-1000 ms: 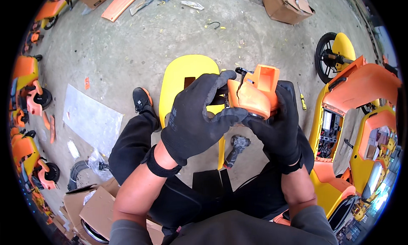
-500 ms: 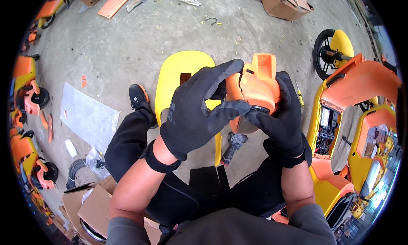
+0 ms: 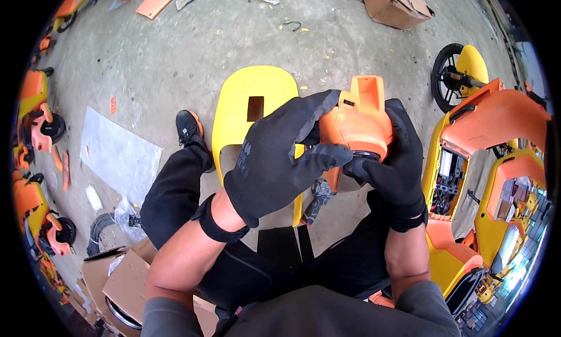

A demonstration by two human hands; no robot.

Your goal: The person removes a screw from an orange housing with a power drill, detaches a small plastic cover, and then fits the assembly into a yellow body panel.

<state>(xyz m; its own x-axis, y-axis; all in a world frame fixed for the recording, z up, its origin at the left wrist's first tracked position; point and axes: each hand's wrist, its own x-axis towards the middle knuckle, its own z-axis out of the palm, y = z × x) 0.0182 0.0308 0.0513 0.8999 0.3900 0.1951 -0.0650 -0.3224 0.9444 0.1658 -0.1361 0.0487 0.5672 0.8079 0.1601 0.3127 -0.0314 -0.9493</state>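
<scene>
Both my hands wear black gloves and hold an orange plastic housing above the floor, between my knees. My left hand wraps its left side, its thumb pressed to the front near a round black-rimmed part. On the right side my right hand grips it, thumb just below that black rim. A squarish open socket sticks up from the housing's top. Beyond and below my left hand lies a yellow plastic panel with a rectangular hole. A grey-and-black power tool rests on the floor beneath the housing, partly hidden.
Yellow-and-orange vehicle bodies stand close on my right, with a spoked wheel behind. More orange parts line the left. A cardboard box sits far right; an opened carton is by my left leg. A plastic sheet lies left.
The seam gap that showed on the housing's left side now looks closed. My hands and the housing have shifted slightly right, and the view has moved a little.
</scene>
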